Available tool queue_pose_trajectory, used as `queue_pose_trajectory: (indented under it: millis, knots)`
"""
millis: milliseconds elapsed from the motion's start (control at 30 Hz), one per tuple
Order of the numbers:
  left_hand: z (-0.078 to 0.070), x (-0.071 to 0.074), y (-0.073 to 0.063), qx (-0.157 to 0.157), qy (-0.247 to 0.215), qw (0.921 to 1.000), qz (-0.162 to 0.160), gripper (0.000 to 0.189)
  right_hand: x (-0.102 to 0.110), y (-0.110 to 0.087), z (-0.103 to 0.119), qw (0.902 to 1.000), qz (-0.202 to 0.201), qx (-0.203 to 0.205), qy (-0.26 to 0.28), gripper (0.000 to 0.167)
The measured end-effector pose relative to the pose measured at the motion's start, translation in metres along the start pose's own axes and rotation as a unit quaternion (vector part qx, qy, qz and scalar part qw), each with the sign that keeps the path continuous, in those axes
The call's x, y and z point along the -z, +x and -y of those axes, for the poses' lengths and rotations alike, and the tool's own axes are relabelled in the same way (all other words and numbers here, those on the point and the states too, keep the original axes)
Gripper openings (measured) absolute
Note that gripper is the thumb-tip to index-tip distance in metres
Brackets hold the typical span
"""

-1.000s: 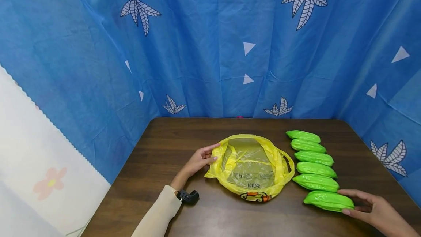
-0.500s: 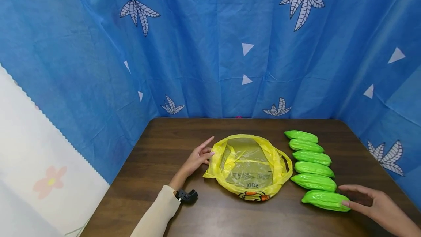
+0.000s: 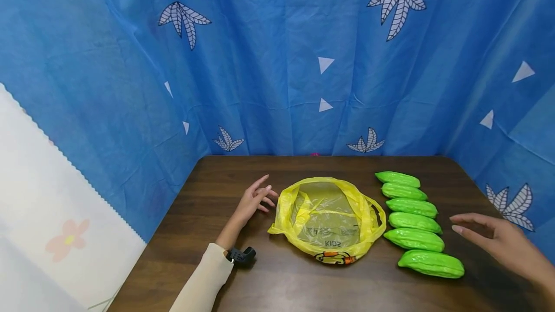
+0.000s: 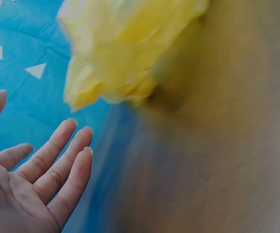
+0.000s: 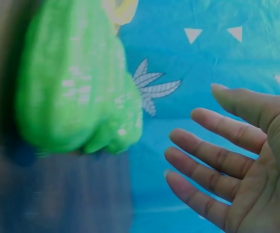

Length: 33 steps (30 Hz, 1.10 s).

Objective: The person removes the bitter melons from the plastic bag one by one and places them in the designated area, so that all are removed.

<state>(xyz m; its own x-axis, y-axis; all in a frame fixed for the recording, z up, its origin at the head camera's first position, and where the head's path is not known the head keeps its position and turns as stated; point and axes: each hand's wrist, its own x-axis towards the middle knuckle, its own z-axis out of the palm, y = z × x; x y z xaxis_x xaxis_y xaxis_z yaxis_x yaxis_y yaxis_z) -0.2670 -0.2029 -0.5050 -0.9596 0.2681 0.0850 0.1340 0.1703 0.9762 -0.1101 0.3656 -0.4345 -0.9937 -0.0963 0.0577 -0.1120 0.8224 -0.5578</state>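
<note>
A yellow plastic bag lies on the table with its mouth spread wide, showing its see-through inside and a loop handle on the right. My left hand hovers just left of its rim, fingers loosely extended and holding nothing; the left wrist view shows the palm below the blurred bag. Right of the bag, several glossy green ridged gourds lie in a column, the nearest gourd at the front. To the right of them, my right hand is raised with fingers apart. The right wrist view shows its palm holding nothing.
The dark wooden table has rounded far corners. Blue curtains with leaf prints stand behind and beside it, and a white cloth hangs at the left. A black wrist device sits on the left wrist.
My left hand has come off the bag's rim and moved left. My right hand has left the front gourd, moving up and slightly right. Bag and gourds stay in place.
</note>
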Motion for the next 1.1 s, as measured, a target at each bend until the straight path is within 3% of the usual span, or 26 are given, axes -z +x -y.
queue_pose_trajectory:
  millis: [167,367,600,700,767,933,1100]
  knots:
    - [-0.014,0.024,0.005,-0.044,0.04,0.9981,-0.015,0.053,0.017,0.018,0.02,0.9991,-0.018,0.025,-0.029,0.045]
    - [-0.039,0.053,0.012,-0.083,0.107,0.9904,-0.028,0.046,0.03,0.038,0.046,0.9961,-0.041,0.059,-0.05,0.044]
    - [-0.068,0.083,0.016,-0.089,0.204,0.974,-0.04,0.046,0.045,0.061,0.071,0.9905,-0.08,0.105,-0.037,0.044]
    - [-0.077,0.094,0.018,-0.091,0.249,0.9629,-0.052,0.047,0.049,0.071,0.079,0.9885,-0.092,0.116,-0.03,0.045]
    - [-0.082,0.1,0.02,-0.097,0.294,0.9485,-0.065,0.049,0.051,0.076,0.082,0.9875,-0.097,0.122,-0.023,0.046]
    - [-0.097,0.11,0.023,-0.121,0.422,0.8926,-0.101,0.052,0.055,0.091,0.09,0.9862,-0.105,0.127,-0.02,0.055]
    - [-0.116,0.122,0.029,-0.143,0.494,0.8484,-0.123,0.057,0.057,0.11,0.097,0.9886,-0.099,0.112,-0.013,0.071]
